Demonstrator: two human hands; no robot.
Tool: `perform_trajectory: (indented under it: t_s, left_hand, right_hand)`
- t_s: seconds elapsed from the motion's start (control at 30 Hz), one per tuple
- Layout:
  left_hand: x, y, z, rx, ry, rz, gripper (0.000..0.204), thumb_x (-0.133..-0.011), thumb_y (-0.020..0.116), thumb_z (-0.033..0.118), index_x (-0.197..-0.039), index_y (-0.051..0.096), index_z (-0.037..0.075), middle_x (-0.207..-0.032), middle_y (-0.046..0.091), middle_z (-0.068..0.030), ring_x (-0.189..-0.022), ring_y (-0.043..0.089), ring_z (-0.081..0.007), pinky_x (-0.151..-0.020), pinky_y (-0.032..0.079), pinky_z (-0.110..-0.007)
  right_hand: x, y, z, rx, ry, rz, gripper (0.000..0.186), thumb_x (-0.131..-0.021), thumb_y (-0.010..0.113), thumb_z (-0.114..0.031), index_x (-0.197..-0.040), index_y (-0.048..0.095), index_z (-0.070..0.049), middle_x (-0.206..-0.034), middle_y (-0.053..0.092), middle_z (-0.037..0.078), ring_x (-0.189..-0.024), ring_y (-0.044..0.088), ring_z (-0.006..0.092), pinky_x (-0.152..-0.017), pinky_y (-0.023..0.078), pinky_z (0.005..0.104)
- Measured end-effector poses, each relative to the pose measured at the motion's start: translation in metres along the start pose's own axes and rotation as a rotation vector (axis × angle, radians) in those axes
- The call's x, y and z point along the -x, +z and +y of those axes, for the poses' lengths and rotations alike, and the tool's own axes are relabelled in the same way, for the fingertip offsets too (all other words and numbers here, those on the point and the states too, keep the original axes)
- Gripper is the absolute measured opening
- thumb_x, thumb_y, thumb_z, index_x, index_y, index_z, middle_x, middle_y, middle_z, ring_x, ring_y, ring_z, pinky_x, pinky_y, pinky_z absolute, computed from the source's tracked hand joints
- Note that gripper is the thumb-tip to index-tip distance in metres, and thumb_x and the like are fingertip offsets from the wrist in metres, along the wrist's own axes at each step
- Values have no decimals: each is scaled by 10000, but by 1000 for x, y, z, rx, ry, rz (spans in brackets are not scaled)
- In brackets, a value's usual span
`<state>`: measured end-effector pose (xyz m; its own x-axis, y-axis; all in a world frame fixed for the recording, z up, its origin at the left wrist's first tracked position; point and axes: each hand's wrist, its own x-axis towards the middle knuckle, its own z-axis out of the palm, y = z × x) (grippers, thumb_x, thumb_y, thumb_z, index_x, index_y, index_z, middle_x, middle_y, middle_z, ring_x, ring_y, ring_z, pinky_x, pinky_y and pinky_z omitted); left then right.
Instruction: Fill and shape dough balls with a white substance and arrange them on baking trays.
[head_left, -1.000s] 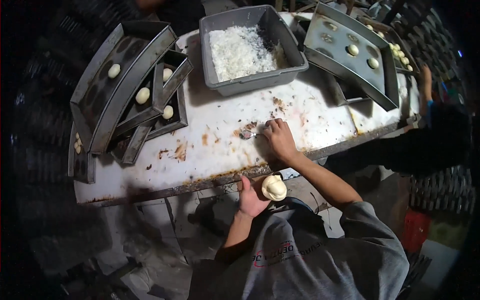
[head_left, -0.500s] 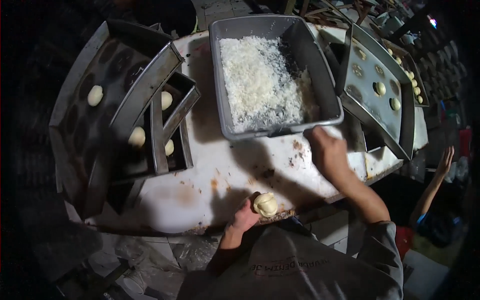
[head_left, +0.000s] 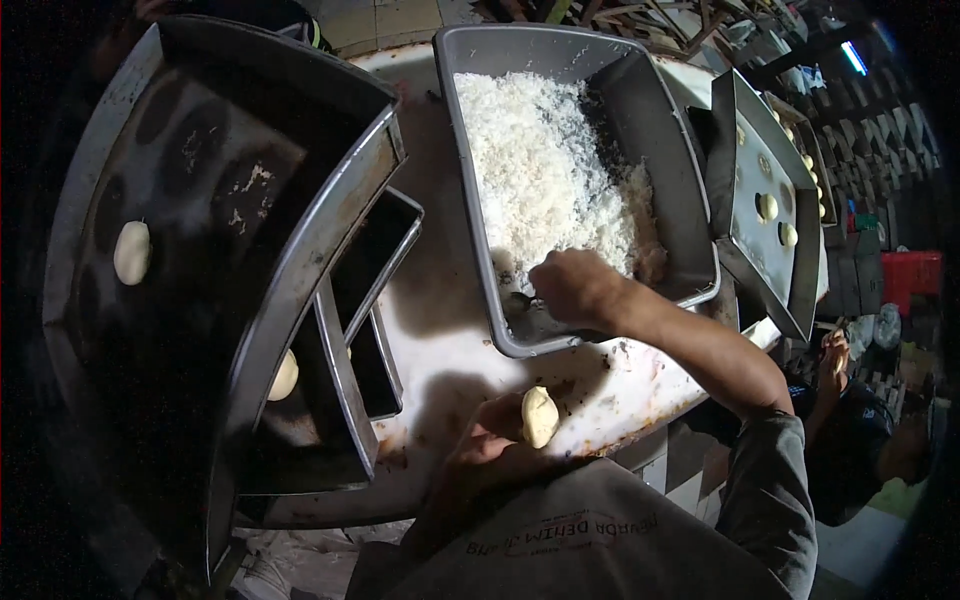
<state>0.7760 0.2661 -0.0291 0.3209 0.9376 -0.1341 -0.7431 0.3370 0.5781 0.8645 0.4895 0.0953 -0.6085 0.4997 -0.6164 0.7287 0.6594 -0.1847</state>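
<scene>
My left hand (head_left: 490, 432) is at the table's near edge, its fingers closed around a pale dough ball (head_left: 540, 417) with a folded, creased top. My right hand (head_left: 582, 286) is closed inside the near end of a large grey plastic tub (head_left: 590, 347). A dark, spoon-like tool (head_left: 517, 303) shows beside its fingers, low against the tub's bottom; its handle is hidden in the hand. White shreds (head_left: 545, 170), looking like grated coconut, are heaped over the tub's left and middle, just beyond my right hand.
Deep metal trays (head_left: 300, 270) are stacked crosswise at the left, bearing dough pieces (head_left: 132, 252). Another metal tray (head_left: 765, 180) with dough balls (head_left: 767, 207) stands right of the tub. A co-worker (head_left: 850, 420) is beyond the table at the right.
My right hand has gone from the tub's near rim into the tub, leftward beside the shreds. The dough ball in my left hand is tilted differently. The whole view has shifted.
</scene>
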Motion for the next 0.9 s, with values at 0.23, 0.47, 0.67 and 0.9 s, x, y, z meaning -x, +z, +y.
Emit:
perform_trajectory:
  t_s: [0.23,0.47,0.67,0.9]
  left_hand:
    - [-20,-3,7,318,156,145,443,-747,615,169,-1120,471,-22,-1067,543,-99,-969,528,-192,-874,409,-334]
    - [-33,9,11,460,287,73,385,-786,514,100,-1126,434,-63,-1128,502,-168,-1057,496,-255,-943,389,-375]
    - [-21,43,-6,572,346,148,299,-859,454,99,-1140,453,0,-1140,510,-133,-1046,512,-235,-895,446,-357]
    - [35,62,-75,385,283,366,400,-853,499,271,-1164,434,28,-1144,499,-125,-1023,517,-221,-826,481,-326]
  right_hand:
    - [33,-9,1,31,-30,65,136,-744,493,-71,-800,610,-30,-750,611,160,-733,602,307,-652,481,380]
    - [79,-4,23,-294,-350,422,136,-785,540,-120,-832,595,-5,-753,606,135,-696,585,293,-641,455,342]
    - [137,45,-5,-189,-386,722,73,-758,541,-67,-792,598,-38,-749,590,117,-669,579,297,-591,464,366]
    - [137,184,10,-350,-619,891,182,-660,533,62,-799,601,-34,-803,576,82,-743,560,243,-638,471,315]
